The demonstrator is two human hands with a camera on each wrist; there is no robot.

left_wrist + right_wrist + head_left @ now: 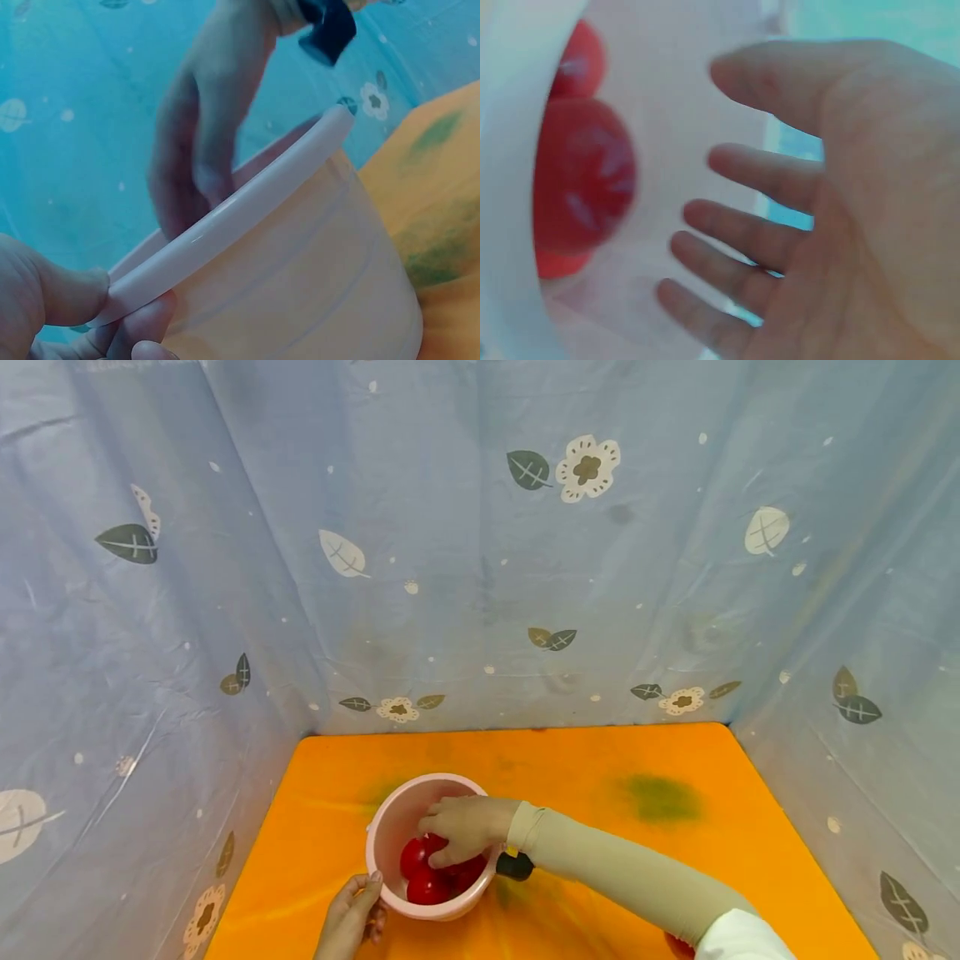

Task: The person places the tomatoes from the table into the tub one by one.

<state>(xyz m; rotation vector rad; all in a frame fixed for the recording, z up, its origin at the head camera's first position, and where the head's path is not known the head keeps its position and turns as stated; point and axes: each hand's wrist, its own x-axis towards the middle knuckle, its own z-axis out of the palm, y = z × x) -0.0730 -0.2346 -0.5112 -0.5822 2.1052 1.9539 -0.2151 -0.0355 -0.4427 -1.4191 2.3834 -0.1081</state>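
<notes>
A pale pink bucket [372, 852] with a thick rounded rim holds several glossy red round things [427, 887]. My left hand [351, 912] pinches the near left of the rim, thumb on top and fingers curled below, as the left wrist view [56, 300] shows too. Inside the bucket, my right hand [463, 828] reaches down over the red things from the right. In the right wrist view its fingers [739, 232] are spread and bare, apart from the large red thing [589, 176]. The head view hides part of the contents behind this hand.
The bucket stands on an orange tabletop [585, 760] with green smudges. Blue leaf-and-flower sheeting [480, 568] walls in the back and both sides. Another red thing [677, 947] peeks out beneath the right sleeve. A dark device [514, 866] sits at the right wrist.
</notes>
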